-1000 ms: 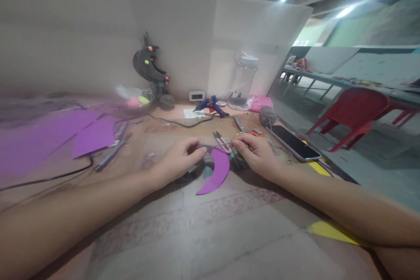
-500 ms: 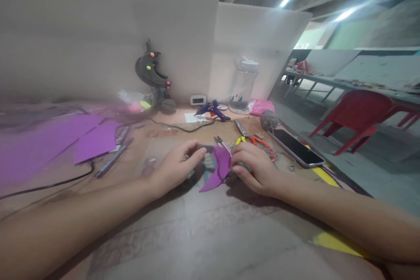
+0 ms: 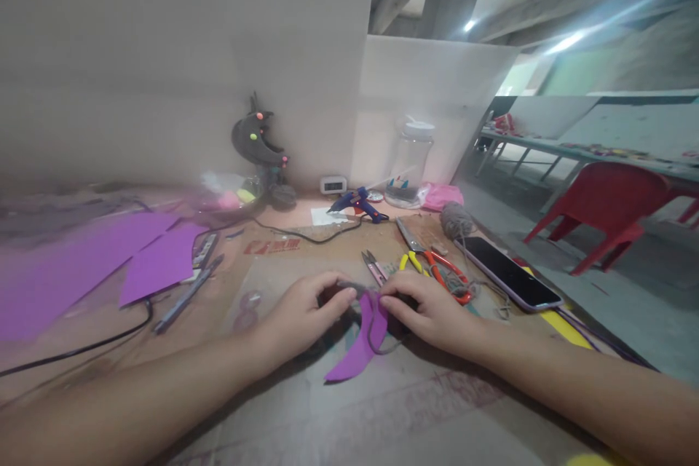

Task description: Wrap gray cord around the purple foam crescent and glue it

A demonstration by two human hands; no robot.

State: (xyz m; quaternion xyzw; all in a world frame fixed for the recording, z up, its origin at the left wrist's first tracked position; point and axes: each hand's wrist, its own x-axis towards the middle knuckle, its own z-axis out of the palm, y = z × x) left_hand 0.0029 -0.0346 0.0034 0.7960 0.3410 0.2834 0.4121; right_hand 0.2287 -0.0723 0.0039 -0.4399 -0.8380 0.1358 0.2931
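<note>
Between my hands is a purple crescent-shaped cutout (image 3: 352, 358), its pointed tip toward me. Grey yarn (image 3: 372, 341) covers its far end and trails in a loose loop over the purple face. My left hand (image 3: 314, 309) is closed, thumb and fingers pinching the yarn-wrapped end. Close beside it, my right hand (image 3: 434, 313) pinches the yarn at the cutout's right edge; its fingertips partly hide the hold. Small pink-handled snips (image 3: 374, 267) lie just beyond, with orange-handled scissors (image 3: 445, 273) and a yellow-handled tool (image 3: 411, 261) to their right.
A grey yarn ball (image 3: 456, 220) sits behind a phone (image 3: 507, 273). Further back are a blue glue gun (image 3: 357, 204), a small clock (image 3: 333, 185), a clear bottle (image 3: 409, 164) and a grey crescent ornament (image 3: 254, 138). Purple sheets (image 3: 161, 262) and a pen (image 3: 188, 295) lie left.
The view has tilted up, so everything sits lower in the picture. My right hand has come nearer my left, its fingers now pinching higher on the cutout, whose tip points more toward me.
</note>
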